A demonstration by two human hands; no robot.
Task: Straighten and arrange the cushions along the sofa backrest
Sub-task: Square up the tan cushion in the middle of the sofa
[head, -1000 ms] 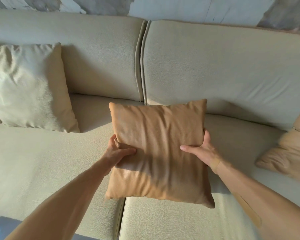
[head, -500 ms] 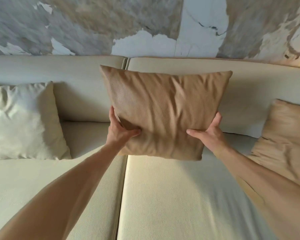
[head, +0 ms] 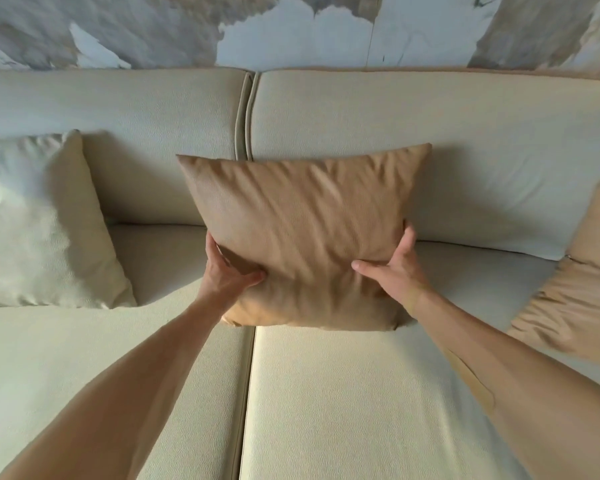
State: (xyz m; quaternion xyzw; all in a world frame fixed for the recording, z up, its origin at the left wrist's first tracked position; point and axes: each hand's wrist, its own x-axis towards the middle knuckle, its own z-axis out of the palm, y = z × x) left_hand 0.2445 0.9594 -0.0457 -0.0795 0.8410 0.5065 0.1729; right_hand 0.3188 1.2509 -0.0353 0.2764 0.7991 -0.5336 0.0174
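Both hands are on the tan cushion (head: pixel 305 237) in the middle of the frame. The left hand (head: pixel 227 271) clamps its lower left edge, thumb pressed into the front face and the fingers (head: pixel 211 245) wrapped round behind. The right hand (head: pixel 394 268) does the same on the lower right edge, thumb across the front, fingers hooked over the side. Each hand is closed firmly on the fabric, which puckers under the thumbs.

The cushion stands nearly upright, its top edge slightly tilted, higher at the right. Its bottom edge sits on the seat (head: pixel 361 393) across the seam between the two seat pads, and its back looks to be against the backrest (head: pixel 361 109), just right of the piped join; I cannot tell whether it is pressed fully home.

As for progress, I judge it about midway. The cream cushion (head: pixel 39 223) at the left of the frame already leans against the backrest and looks reasonably square. This middle one seems almost placed, needing only to be levelled and let go. The second tan cushion (head: pixel 579 271) at the right edge of the frame is slumped and crooked, cut off by the frame, and it looks untouched; that one is probably still to be straightened.
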